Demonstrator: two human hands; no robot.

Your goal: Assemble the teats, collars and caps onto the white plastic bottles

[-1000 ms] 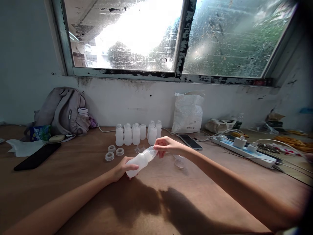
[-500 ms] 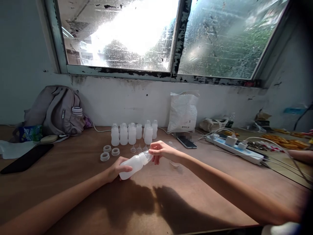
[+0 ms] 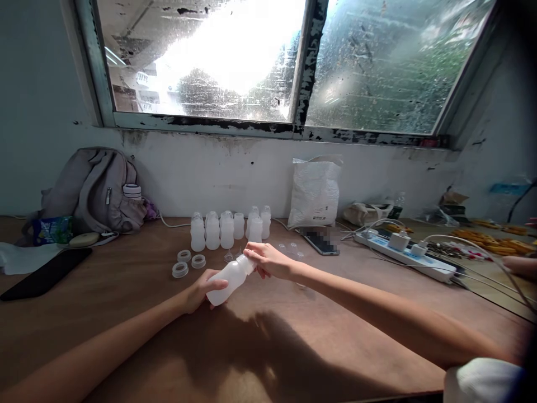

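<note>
Left hand (image 3: 204, 290): fingers clasp lower body of tilted bottle (image 3: 227, 279). Right hand (image 3: 265, 259): fingers grasp bottle's upper end. Three rings (image 3: 180, 274) lie left of bottle.

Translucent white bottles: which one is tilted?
The bottle in both hands: the bare left hand grips its body, the right hand is at its neck end. It slants; the other bottles stand upright on the brown table behind it.
</note>
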